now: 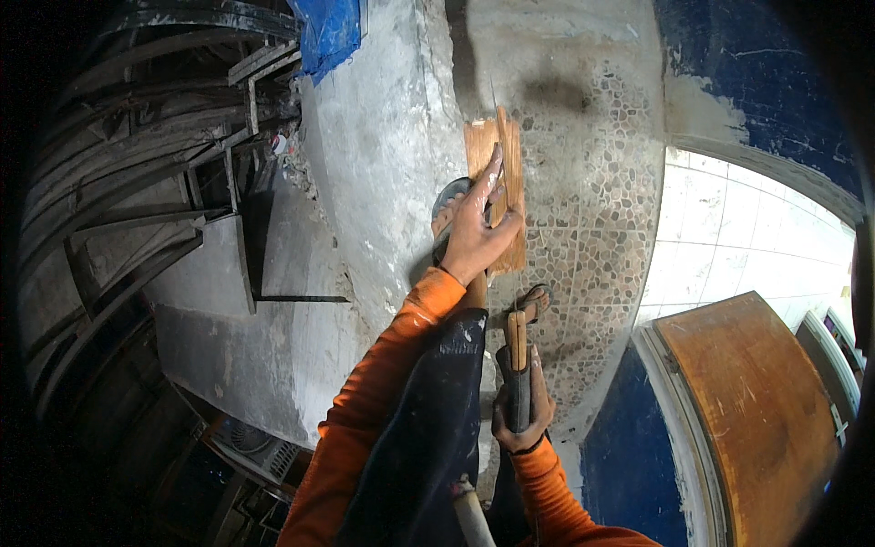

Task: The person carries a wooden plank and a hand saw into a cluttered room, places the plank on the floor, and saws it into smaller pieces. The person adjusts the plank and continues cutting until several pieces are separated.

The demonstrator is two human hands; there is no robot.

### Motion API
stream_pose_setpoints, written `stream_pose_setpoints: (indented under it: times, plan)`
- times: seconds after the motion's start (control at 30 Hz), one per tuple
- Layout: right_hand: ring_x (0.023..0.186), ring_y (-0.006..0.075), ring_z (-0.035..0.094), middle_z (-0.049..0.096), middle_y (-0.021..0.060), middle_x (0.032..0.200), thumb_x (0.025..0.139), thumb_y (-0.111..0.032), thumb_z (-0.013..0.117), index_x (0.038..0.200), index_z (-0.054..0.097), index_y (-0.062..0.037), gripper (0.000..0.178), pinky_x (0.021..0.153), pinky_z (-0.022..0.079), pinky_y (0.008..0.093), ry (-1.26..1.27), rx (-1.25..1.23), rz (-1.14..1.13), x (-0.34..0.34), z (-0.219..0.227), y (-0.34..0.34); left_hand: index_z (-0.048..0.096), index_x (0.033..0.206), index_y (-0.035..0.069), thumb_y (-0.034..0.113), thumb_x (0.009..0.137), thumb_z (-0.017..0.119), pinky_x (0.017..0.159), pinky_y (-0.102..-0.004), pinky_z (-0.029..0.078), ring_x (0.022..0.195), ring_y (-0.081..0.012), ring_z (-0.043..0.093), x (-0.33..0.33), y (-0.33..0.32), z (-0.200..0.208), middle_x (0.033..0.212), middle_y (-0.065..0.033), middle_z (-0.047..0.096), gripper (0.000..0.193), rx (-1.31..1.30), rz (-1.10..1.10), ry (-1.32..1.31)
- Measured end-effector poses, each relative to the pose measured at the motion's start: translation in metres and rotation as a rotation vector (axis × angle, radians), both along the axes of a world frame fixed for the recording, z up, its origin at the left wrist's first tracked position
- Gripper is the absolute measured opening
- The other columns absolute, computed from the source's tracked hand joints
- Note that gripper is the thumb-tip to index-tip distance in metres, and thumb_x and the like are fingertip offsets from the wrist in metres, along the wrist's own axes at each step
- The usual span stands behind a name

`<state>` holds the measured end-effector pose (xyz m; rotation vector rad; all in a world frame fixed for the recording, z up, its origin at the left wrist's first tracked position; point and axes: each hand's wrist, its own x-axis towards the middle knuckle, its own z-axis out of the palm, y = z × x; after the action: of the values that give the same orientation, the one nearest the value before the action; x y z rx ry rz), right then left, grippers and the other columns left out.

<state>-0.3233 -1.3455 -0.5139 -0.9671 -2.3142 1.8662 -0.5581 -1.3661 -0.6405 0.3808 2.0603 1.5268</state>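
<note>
Left hand (pixel 481 230) clasps a flat brown wooden board (pixel 513 182) running near-far; right hand (pixel 538 415), near-right, fists some long dark wood-tipped tool (pixel 519 387).

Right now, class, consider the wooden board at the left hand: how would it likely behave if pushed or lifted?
The wooden board would probably stay stiff, as it looks like solid wood with no visible sag. Its flat, rectangular shape makes rolling unlikely. The matte grain suggests it may not be very slippery.
</note>
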Motion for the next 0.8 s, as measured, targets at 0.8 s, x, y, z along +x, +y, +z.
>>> stream_pose_setpoints:
  times: [0.8]
  plan:
    - [0.095, 0.0244, 0.068, 0.061, 0.0244, 0.126, 0.072, -0.002, 0.063, 0.147, 0.035, 0.0056, 0.08, 0.082, 0.054, 0.0318, -0.017, 0.011, -0.018, -0.021, -0.005, -0.013, 0.034, 0.151, 0.002, 0.016, 0.097, 0.054, 0.083, -0.027, 0.045, 0.084, -0.0128, 0.049, -0.009, -0.013, -0.001, 0.093, -0.0027, 0.054, 0.059, -0.102, -0.131, -0.06]
